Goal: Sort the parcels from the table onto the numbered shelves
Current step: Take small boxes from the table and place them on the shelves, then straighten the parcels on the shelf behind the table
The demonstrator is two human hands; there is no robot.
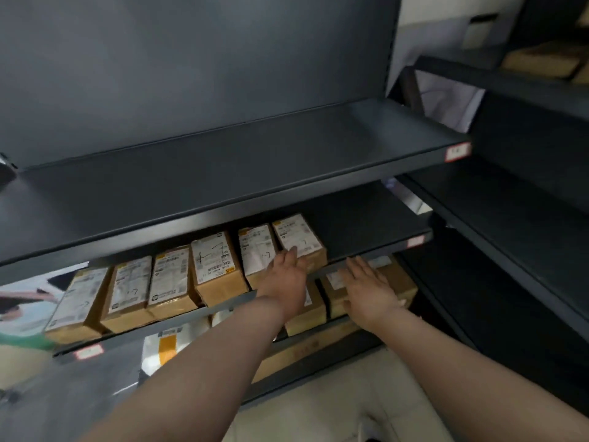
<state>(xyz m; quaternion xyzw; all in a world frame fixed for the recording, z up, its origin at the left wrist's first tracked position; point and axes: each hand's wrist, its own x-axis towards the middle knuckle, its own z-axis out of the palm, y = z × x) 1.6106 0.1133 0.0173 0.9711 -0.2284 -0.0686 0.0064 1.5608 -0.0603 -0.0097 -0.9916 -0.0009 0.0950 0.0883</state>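
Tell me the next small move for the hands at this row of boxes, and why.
Probably nudge the rightmost box left with the left hand, flush against its neighbour. That hand lies flat on its near end, and the box sits slightly askew at the end of the row. The right hand hovers open over a lower parcel, gripping nothing.

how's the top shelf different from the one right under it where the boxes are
The top shelf is bare in view; the shelf below carries a row of brown labelled parcels over its left and middle part. The top shelf is untouched, while the left hand rests on the row's right-end parcels. Both are dark grey metal with a small tag on the front edge at the right end.
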